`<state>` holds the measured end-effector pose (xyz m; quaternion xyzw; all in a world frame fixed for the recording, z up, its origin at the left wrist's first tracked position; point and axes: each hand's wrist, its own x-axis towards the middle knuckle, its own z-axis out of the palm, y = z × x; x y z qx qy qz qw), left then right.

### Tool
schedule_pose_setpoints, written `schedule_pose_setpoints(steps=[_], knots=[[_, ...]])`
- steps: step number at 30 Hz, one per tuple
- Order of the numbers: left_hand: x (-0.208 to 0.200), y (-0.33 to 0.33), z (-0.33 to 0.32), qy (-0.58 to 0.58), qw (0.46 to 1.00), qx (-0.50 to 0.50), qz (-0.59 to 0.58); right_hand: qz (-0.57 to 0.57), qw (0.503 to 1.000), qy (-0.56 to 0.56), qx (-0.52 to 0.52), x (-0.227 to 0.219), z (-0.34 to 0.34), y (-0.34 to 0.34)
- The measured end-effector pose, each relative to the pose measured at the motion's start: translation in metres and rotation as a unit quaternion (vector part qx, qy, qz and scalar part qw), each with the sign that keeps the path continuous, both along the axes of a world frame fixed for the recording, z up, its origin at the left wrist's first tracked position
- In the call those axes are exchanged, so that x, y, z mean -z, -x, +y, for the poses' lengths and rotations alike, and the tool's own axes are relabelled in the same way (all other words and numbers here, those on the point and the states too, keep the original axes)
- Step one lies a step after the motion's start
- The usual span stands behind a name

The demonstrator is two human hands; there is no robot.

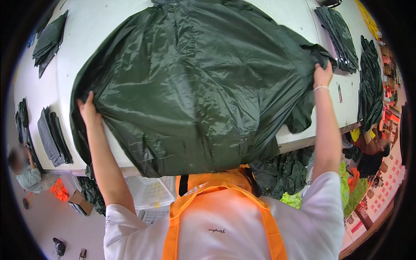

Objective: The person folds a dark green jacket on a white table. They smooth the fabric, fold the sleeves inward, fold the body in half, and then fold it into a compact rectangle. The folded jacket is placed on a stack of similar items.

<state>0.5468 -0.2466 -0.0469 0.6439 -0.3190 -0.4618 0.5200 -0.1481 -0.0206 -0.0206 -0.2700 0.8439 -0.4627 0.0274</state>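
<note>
A dark green rain jacket [182, 95] lies spread across the white table, its front toward me and its lower edge hanging over the near table edge. My left hand [89, 112] is closed on the fabric at the jacket's left side, thumb on top and the other fingers partly hidden. On the far right, my right hand [323, 76] grips the bunched end of the right sleeve. Both arms are stretched wide apart, and the cloth shows creases between them. The collar reaches the top edge of the view.
Folded dark garments [51, 41] lie at the left, with a dark grey stack [54, 136] nearer. Another folded stack [338, 39] and a small red pen-like tool [339, 93] are at the right. White plastic baskets [149, 190] stand below the table [294, 138]. Other people [28, 173] sit nearby.
</note>
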Motion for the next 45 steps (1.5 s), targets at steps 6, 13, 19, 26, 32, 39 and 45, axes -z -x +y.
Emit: schedule_pose_setpoints(steps=[6,13,19,26,32,39,45], knots=[[-0.014,0.037,-0.058,0.051,0.994,0.011,-0.093,0.114,0.993,-0.008,0.003,0.000,-0.081,0.077],[0.044,-0.028,0.122,-0.004,0.939,0.137,-0.316,-0.173,0.938,-0.249,-0.165,-0.016,0.083,-0.086],[-0.014,0.004,0.273,-0.330,0.889,0.251,-0.196,-0.233,0.864,-0.371,-0.250,-0.017,0.195,-0.227],[-0.021,-0.020,0.314,-0.387,0.864,0.256,0.197,-0.084,0.968,-0.186,-0.145,0.046,0.236,-0.250],[-0.005,-0.028,0.322,-0.353,0.898,0.171,0.199,-0.231,0.962,-0.147,0.006,0.020,0.258,-0.224],[-0.026,-0.058,0.300,-0.245,0.961,0.109,-0.065,-0.104,0.963,-0.240,0.061,-0.002,0.259,-0.081],[0.003,-0.034,0.313,-0.171,0.834,0.129,-0.509,0.005,0.873,-0.486,-0.021,0.002,0.234,-0.109]])
